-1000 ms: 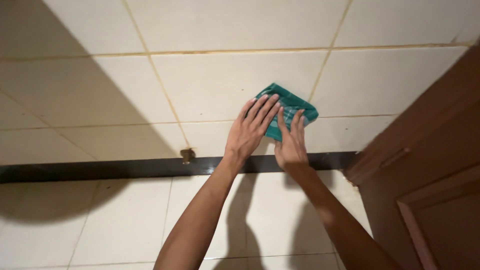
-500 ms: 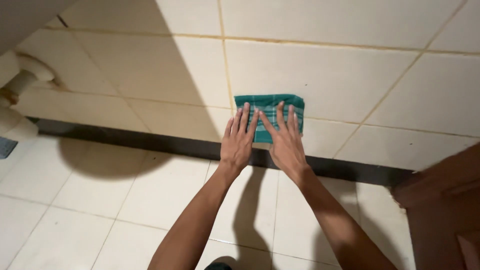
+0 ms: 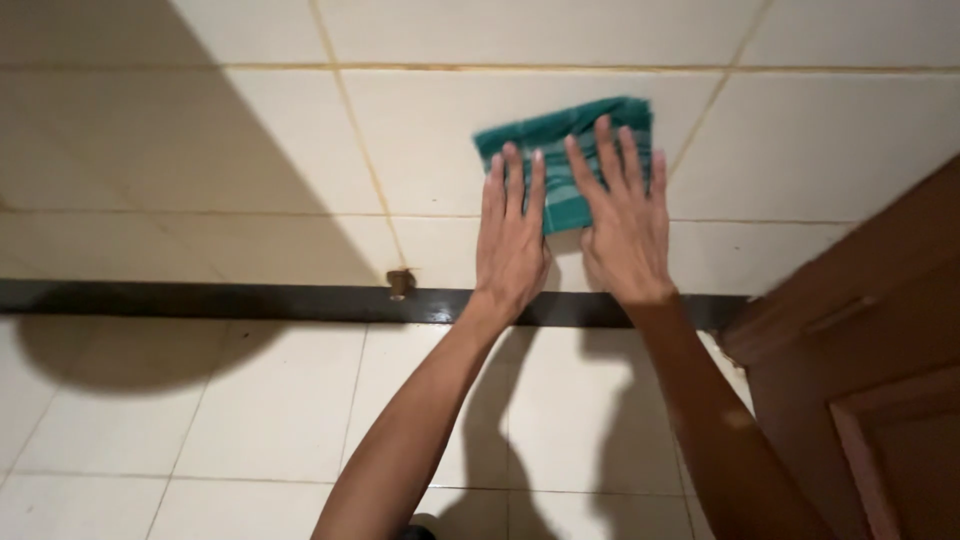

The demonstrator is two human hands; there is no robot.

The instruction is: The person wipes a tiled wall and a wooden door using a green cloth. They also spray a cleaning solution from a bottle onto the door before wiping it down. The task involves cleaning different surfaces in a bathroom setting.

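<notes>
Both hands, left hand (image 3: pixel 513 243) and right hand (image 3: pixel 622 222), press flat with fingers extended onto the green cloth (image 3: pixel 565 150) against the cream wall tiles (image 3: pixel 250 150); it has slid rightward (door (image 3: pixel 880 330) back in view), so wiping continues.

We stretch both bare arms forward and up, elbows nearly straight. Our left hand (image 3: pixel 512 238) lies flat, fingers together and extended, palm pressed down on the lower left part of the cloth (image 3: pixel 565 150). Our right hand (image 3: pixel 625 225) lies flat just beside it, fingers slightly spread over the cloth's right half.
</notes>
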